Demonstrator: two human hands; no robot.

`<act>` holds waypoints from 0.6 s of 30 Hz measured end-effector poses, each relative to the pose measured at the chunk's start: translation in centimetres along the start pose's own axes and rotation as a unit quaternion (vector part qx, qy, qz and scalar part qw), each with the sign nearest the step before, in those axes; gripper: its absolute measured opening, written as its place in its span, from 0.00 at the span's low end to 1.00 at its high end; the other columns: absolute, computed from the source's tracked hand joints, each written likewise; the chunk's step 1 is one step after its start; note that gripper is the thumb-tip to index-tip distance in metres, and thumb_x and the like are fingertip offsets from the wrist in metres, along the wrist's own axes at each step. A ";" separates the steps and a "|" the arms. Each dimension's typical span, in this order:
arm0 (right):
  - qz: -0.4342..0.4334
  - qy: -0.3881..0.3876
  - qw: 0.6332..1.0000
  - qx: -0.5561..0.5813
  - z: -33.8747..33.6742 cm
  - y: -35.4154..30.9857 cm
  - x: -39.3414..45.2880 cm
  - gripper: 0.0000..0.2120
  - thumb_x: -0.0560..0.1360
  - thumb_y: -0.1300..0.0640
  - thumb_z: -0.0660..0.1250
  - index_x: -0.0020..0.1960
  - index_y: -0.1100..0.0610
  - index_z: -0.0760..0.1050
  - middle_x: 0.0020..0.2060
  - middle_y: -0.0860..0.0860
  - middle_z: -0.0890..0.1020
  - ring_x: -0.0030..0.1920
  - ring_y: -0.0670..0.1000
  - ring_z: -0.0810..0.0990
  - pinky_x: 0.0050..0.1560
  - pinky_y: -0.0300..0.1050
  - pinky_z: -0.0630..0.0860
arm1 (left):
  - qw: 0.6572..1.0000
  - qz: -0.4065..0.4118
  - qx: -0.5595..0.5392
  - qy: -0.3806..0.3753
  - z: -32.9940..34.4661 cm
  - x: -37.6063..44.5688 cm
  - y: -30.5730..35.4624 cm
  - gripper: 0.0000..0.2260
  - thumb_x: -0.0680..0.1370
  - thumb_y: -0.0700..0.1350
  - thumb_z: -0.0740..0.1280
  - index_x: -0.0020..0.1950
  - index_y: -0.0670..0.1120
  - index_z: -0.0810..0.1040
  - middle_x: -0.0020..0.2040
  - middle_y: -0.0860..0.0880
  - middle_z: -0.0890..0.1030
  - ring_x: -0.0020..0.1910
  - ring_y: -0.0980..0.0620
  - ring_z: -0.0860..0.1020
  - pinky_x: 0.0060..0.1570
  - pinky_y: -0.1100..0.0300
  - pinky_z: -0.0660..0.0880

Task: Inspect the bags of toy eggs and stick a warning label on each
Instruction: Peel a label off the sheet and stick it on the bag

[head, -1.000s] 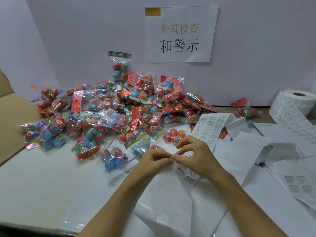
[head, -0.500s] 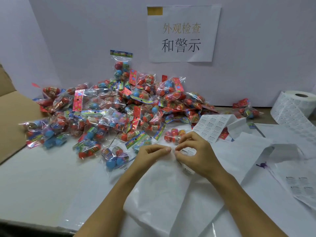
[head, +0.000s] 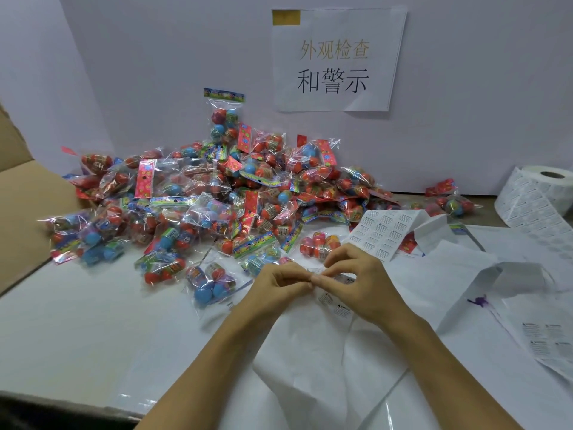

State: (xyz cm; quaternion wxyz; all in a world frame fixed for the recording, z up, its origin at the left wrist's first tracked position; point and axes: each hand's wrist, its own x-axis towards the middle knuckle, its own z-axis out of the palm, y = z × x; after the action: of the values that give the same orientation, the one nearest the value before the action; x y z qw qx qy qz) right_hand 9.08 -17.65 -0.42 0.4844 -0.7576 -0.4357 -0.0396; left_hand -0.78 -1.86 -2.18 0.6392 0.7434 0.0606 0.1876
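Note:
A big pile of clear bags of toy eggs [head: 217, 193] covers the back of the table. One bag of blue eggs [head: 210, 283] lies nearest, just left of my hands. A white strip of warning labels [head: 384, 231] runs from the pile's right side down under my hands. My left hand [head: 276, 290] and my right hand [head: 362, 283] meet fingertip to fingertip over the strip, both pinching a small label at its edge. The label itself is mostly hidden by my fingers.
A roll of labels [head: 539, 193] stands at the far right. Spent white backing paper [head: 341, 352] trails across the table's front. A brown cardboard box [head: 21, 209] sits at the left. A paper sign [head: 338, 57] hangs on the wall behind. Two more egg bags [head: 449, 203] lie right of the pile.
My hands stayed together over the strip, fingers shifting slightly. The backing paper in front has been pulled and folded differently.

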 end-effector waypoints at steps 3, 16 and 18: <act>0.003 -0.020 1.000 0.008 0.0 0.2 0.0 0.04 0.71 0.58 0.79 0.40 0.59 0.87 0.42 0.48 0.81 0.46 0.45 0.80 0.49 0.34 0.74 | 1.000 -0.009 0.011 -0.001 -0.1 0.2 0.1 0.10 0.75 0.23 0.67 0.52 0.31 0.84 0.35 0.49 0.80 0.36 0.59 0.79 0.41 0.66 0.73; -0.045 0.024 0.996 -0.075 0.6 -0.5 -0.2 0.03 0.67 0.63 0.78 0.37 0.60 0.85 0.39 0.49 0.84 0.39 0.51 0.82 0.42 0.52 0.79 | 0.997 0.009 0.063 0.035 1.1 -0.4 0.3 0.04 0.76 0.27 0.70 0.46 0.32 0.85 0.40 0.42 0.78 0.37 0.52 0.72 0.40 0.62 0.69; -0.050 0.032 0.994 -0.087 0.8 -0.6 -0.3 0.04 0.67 0.63 0.78 0.36 0.61 0.84 0.38 0.50 0.84 0.38 0.52 0.82 0.41 0.52 0.79 | 0.998 0.006 0.056 0.035 1.2 -0.4 0.3 0.03 0.76 0.28 0.71 0.46 0.32 0.85 0.40 0.41 0.78 0.39 0.50 0.73 0.42 0.58 0.69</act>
State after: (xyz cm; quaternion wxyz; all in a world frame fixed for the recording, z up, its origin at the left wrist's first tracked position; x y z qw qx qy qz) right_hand 8.25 -17.12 -0.56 0.4274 -0.7727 -0.4520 -0.1260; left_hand -0.76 -3.20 -2.12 0.5927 0.7715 0.0884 0.2136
